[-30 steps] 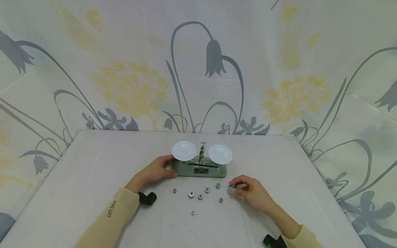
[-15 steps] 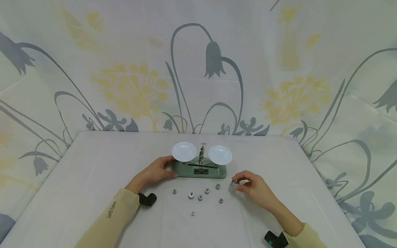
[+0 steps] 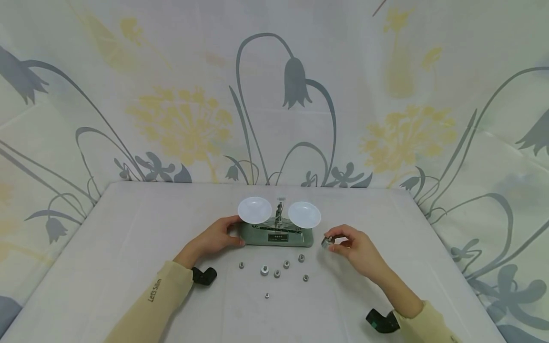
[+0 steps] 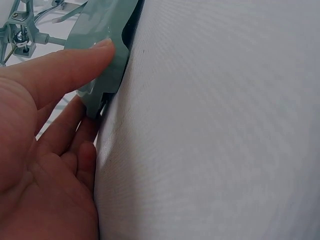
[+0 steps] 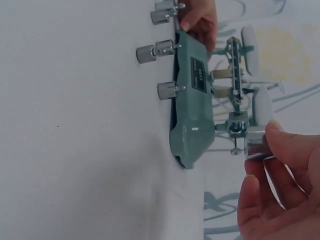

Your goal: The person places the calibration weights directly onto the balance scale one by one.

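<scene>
A green balance scale (image 3: 256, 237) with two white pans (image 3: 255, 210) stands on the white-covered table. My left hand (image 3: 216, 237) holds the left end of its base; in the left wrist view the thumb (image 4: 82, 65) lies over the green base, with the other fingers around the end. Off the scale's right end, my right hand (image 3: 362, 251) pinches a large silver balance weight (image 3: 327, 242) between thumb and fingers. The right wrist view shows that weight (image 5: 256, 142) raised above the table, slightly tilted in the head view. Both pans hold nothing.
Several smaller silver weights stand scattered in front of the scale, among them a wider one (image 3: 264, 270), one nearer the right hand (image 3: 301, 258) and a tiny one closest to me (image 3: 267, 295). A flower-patterned cloth (image 3: 274, 119) hangs behind the table.
My right hand has lifted the large weight off the table and brought it up and slightly away, beside the scale's right end. The left hand and the scale have stayed put.
</scene>
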`<control>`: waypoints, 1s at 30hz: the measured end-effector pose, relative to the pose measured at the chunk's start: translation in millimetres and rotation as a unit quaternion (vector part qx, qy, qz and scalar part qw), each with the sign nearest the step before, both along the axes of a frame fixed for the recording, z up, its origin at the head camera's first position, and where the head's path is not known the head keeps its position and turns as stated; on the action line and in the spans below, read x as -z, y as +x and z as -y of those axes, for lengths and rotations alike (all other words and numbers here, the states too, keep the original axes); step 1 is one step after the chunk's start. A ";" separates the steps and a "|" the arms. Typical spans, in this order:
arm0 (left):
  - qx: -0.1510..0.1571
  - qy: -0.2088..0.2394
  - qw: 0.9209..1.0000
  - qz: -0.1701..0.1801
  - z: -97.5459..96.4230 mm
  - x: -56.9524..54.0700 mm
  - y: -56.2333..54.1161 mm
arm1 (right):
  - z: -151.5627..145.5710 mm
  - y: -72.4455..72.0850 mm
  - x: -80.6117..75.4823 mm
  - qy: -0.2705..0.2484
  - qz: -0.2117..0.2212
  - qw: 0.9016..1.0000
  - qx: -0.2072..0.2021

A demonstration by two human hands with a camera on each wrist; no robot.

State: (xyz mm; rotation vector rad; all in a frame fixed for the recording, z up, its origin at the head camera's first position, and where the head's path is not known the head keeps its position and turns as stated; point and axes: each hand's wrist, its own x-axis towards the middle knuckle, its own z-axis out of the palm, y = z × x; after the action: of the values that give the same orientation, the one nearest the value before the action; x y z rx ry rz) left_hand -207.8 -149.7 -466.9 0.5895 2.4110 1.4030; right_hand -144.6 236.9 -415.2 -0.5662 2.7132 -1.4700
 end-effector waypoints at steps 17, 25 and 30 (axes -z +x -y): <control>0.000 0.011 1.000 -0.007 1.1 3.5 -0.2 | 3.4 -12.5 -21.1 -0.028 0.002 1.000 0.012; 0.004 0.012 1.000 -0.008 0.4 3.9 -0.8 | 8.1 -21.4 -27.8 -0.011 -0.010 1.000 0.008; 0.002 0.010 1.000 -0.008 -0.2 2.3 0.0 | 13.0 -27.6 -33.2 0.002 -0.023 1.000 0.007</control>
State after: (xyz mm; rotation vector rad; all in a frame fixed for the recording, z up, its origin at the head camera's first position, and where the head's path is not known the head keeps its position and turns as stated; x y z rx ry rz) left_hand -207.8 -149.6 -469.2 0.6126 2.4087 1.4267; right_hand -172.2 223.9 -382.0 -0.5894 2.7602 -1.4724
